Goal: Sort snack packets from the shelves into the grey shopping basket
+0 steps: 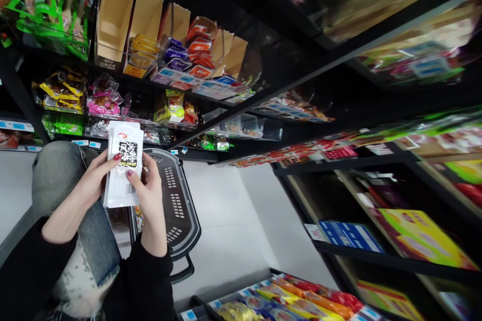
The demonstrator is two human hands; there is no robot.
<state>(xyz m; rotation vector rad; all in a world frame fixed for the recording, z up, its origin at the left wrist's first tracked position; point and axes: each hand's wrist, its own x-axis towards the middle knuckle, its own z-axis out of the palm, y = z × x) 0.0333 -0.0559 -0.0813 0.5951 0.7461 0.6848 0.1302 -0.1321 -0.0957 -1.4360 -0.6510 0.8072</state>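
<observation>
Both my hands hold a small stack of white snack packets [122, 168] with black print and a barcode. My left hand [88, 185] grips the stack's left edge, thumb on the front. On the right edge sits my right hand [148, 195], its thumb pressed on the front as well. The packets are held up over my knee in grey jeans [60, 170] and over a black shopping basket [176, 205] on the floor.
Black shelves run across the view, with brown cardboard display boxes [115, 15] and several coloured snack packs [103, 100]. More shelves with yellow and blue boxes [417, 235] stand at the right. Bright packets [293, 301] fill a low shelf at the bottom. The floor [233, 225] is pale grey.
</observation>
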